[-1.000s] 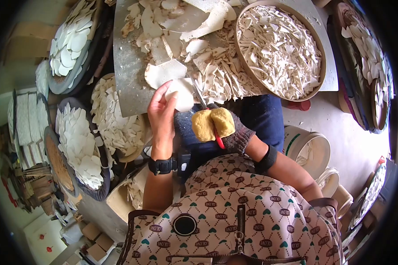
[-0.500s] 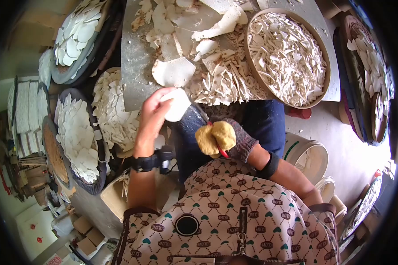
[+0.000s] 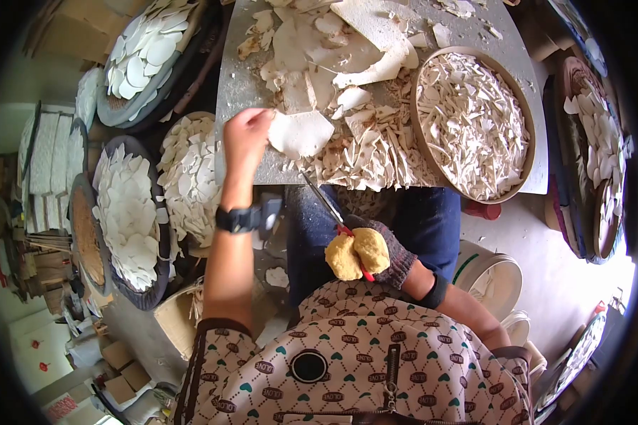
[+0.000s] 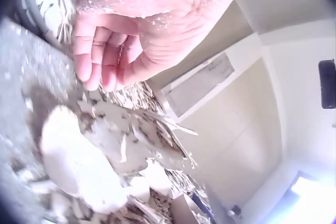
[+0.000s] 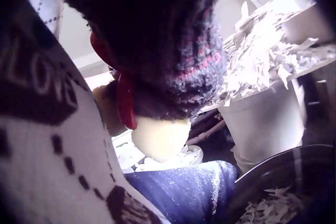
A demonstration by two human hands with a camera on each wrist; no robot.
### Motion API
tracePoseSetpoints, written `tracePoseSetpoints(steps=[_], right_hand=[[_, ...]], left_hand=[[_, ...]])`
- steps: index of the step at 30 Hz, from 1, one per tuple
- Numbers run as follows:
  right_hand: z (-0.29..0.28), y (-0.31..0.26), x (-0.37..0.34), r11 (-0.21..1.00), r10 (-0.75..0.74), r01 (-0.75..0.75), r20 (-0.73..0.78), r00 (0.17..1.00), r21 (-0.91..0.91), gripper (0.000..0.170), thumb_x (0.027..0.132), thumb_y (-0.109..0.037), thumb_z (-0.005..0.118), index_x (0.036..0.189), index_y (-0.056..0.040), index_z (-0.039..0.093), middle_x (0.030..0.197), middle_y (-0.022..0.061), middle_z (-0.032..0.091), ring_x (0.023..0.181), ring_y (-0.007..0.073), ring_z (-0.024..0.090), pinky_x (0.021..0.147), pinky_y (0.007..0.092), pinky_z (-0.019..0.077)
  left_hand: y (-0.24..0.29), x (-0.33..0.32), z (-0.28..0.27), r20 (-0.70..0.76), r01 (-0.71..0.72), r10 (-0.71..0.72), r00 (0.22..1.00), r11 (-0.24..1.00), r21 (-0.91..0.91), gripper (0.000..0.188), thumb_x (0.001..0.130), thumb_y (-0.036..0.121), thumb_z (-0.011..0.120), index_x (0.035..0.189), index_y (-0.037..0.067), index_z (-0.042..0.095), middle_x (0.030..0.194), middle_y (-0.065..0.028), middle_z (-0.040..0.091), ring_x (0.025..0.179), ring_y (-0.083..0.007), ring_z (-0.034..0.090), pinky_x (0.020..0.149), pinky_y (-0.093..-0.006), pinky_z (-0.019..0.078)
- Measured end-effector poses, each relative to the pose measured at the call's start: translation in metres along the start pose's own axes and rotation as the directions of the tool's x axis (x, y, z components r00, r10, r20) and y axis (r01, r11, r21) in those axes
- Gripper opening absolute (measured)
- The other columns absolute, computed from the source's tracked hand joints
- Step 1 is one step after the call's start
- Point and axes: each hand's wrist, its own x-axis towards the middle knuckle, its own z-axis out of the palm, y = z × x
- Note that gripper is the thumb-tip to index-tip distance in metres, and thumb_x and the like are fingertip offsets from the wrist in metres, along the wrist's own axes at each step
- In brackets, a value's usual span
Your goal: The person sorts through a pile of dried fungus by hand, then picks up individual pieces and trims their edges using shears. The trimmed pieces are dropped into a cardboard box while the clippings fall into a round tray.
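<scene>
The bare left hand (image 3: 245,145) is over the metal tabletop (image 3: 235,81), beside a broad white piece (image 3: 300,134). In the left wrist view that hand (image 4: 147,29) has loosely bent fingers with nothing visible between them, and a white piece (image 4: 79,161) lies below. The gloved right hand (image 3: 391,253) grips red-handled scissors (image 3: 324,198) above the lap, blades angled towards the table edge. Yellow padding (image 3: 356,253) wraps the handles. From the right wrist the knitted glove (image 5: 157,50) hides most fingers; a red handle (image 5: 126,100) and padding (image 5: 161,137) show beneath it.
A round tray of slivers (image 3: 475,127) stands at the table's right, next to a heap of scraps (image 3: 376,152). Trays of white pieces (image 3: 127,219) line the left side. A white bucket (image 3: 500,283) stands right of the legs.
The left hand has let go of the rounded white piece and moved forward over the table. The right hand keeps its grip on the scissors, and the head view has shifted.
</scene>
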Motion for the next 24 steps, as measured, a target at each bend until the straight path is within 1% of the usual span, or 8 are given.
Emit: tracePoseSetpoints(steps=[4,6,9,14,19,21,22,24], right_hand=[[0.004,-0.024,-0.005,0.947,-0.109,0.089,-0.047,0.993,-0.309,0.027,0.08,-0.005,0.06,0.106,-0.0006,0.055,0.098,0.008,0.06,0.09,0.0153,0.059,0.08,0.0289,0.0489],[0.002,-0.025,-0.006,0.955,-0.055,0.029,-0.078,0.995,-0.297,0.03,0.077,-0.007,0.061,0.106,-0.0036,0.053,0.097,0.0085,0.059,0.09,0.0152,0.057,0.078,0.0275,0.0464],[0.002,-0.016,-0.007,0.885,0.068,-0.024,-0.077,0.995,0.465,0.03,0.076,-0.007,0.062,0.105,-0.0041,0.053,0.095,0.007,0.059,0.087,0.0157,0.058,0.076,0.0281,0.0468],[-0.004,-0.004,0.001,0.999,0.007,-0.002,-0.095,0.995,0.047,0.027,0.076,-0.002,0.06,0.102,-0.0046,0.054,0.092,0.0051,0.059,0.084,0.0158,0.059,0.075,0.0287,0.0479],[0.0,-0.005,-0.001,0.994,0.007,-0.007,0.005,1.0,0.112,0.026,0.077,-0.003,0.059,0.103,-0.0041,0.054,0.095,0.0052,0.06,0.087,0.0162,0.059,0.075,0.0289,0.0482],[0.002,-0.006,-0.003,0.978,0.048,-0.051,0.017,0.999,0.204,0.027,0.077,-0.003,0.06,0.103,-0.0044,0.054,0.096,0.0056,0.06,0.088,0.0165,0.059,0.075,0.0291,0.0483],[0.003,-0.006,-0.004,0.966,0.068,-0.071,0.023,0.997,0.25,0.027,0.077,-0.003,0.06,0.104,-0.0046,0.054,0.097,0.0057,0.06,0.089,0.0166,0.059,0.075,0.0293,0.0483],[0.005,-0.001,-0.005,0.965,0.023,-0.035,0.048,0.999,0.258,0.028,0.077,-0.004,0.061,0.104,-0.0042,0.055,0.097,0.007,0.06,0.09,0.016,0.059,0.076,0.0288,0.0482]], left_hand=[[-0.02,0.026,0.046,-0.08,-0.12,0.209,0.975,0.788,0.604,0.035,0.076,0.032,0.068,0.083,-0.002,0.063,0.073,-0.0081,0.064,0.06,-0.0114,0.058,0.051,-0.0226,0.0459],[-0.02,0.03,0.049,-0.079,-0.012,0.041,0.996,0.94,0.342,0.028,0.073,0.023,0.072,0.082,0.001,0.057,0.076,-0.0091,0.063,0.067,-0.012,0.06,0.055,-0.0223,0.0462],[-0.031,0.031,0.035,0.009,0.076,-0.075,0.997,0.976,-0.204,0.026,0.072,0.005,0.07,0.085,0.005,0.047,0.078,-0.0105,0.062,0.068,-0.0144,0.062,0.056,-0.0227,0.0465],[-0.02,-0.021,0.0,-0.069,0.03,-0.063,0.996,0.913,-0.406,0.023,0.078,0.001,0.062,0.097,0.0,0.048,0.088,-0.0123,0.061,0.073,-0.0176,0.062,0.062,-0.0266,0.0514],[-0.084,-0.125,-0.086,-0.425,-0.023,-0.252,0.869,0.84,-0.543,0.031,0.078,0.006,0.064,0.106,0.001,0.051,0.101,-0.0142,0.058,0.091,-0.0222,0.059,0.071,-0.0314,0.0541],[-0.204,-0.188,-0.165,-0.47,-0.176,0.234,0.851,0.971,0.165,0.034,0.079,0.011,0.062,0.108,-0.001,0.049,0.102,-0.0146,0.059,0.092,-0.0238,0.059,0.084,-0.0307,0.0486],[-0.177,-0.222,-0.182,-0.304,0.099,0.313,0.9,0.531,0.841,0.033,0.086,0.013,0.055,0.114,-0.002,0.045,0.105,-0.0161,0.059,0.096,-0.0246,0.058,0.086,-0.0314,0.0476],[-0.208,-0.253,-0.187,-0.638,0.21,-0.011,0.77,0.948,0.238,0.03,0.091,0.01,0.048,0.116,-0.004,0.042,0.115,-0.0179,0.054,0.099,-0.0252,0.057,0.088,-0.0298,0.0463]])
